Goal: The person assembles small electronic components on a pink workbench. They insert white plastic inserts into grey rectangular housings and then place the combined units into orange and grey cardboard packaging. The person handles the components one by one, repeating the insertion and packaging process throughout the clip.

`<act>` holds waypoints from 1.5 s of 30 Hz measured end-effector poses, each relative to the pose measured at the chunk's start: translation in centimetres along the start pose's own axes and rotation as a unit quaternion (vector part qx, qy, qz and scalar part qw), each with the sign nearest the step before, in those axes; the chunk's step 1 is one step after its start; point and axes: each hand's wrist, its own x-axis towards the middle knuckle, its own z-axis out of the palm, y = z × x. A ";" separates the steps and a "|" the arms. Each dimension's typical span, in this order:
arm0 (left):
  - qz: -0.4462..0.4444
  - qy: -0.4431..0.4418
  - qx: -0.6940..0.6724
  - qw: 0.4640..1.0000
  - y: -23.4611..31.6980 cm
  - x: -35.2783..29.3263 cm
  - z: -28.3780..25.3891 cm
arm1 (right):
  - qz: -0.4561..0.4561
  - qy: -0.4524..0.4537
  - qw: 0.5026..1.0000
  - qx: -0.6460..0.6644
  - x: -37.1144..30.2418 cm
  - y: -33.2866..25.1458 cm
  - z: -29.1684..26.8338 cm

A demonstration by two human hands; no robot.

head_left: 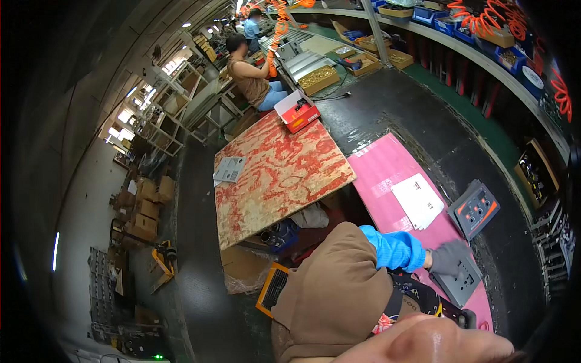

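Note:
My left hand (448,257), in a dark grey glove below a bright blue sleeve cover, lies over the upper end of a grey panel (465,284) with cut-out holes. Its fingers are blurred, so their grip does not show. The panel rests on a pink sheet (378,160) on the black bench. Just beyond my hand stands a grey housing (475,209) with an orange and black face and several knobs. A stack of white printed sheets (417,201) lies on the pink sheet. My right hand is out of view.
Left of the bench stands a red-and-cream patterned table (278,175) with a red-and-white box (298,112) and a printed sheet (230,169). Another person (248,75) sits beyond it. A shelf with blue bins (445,24) and coiled orange hoses (484,21) runs along the right.

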 end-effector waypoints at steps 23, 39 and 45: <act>-0.181 -0.004 -0.184 0.966 -9.0 1.1 5.7 | 0.171 0.165 0.935 -0.265 13.1 14.1 4.8; -0.027 0.077 -0.511 0.855 0.0 -3.0 -1.0 | -0.044 0.188 0.980 0.039 3.2 -8.4 10.8; 0.029 0.106 -0.281 0.953 2.7 -1.1 0.1 | -0.011 0.140 0.980 0.138 3.4 -11.8 11.5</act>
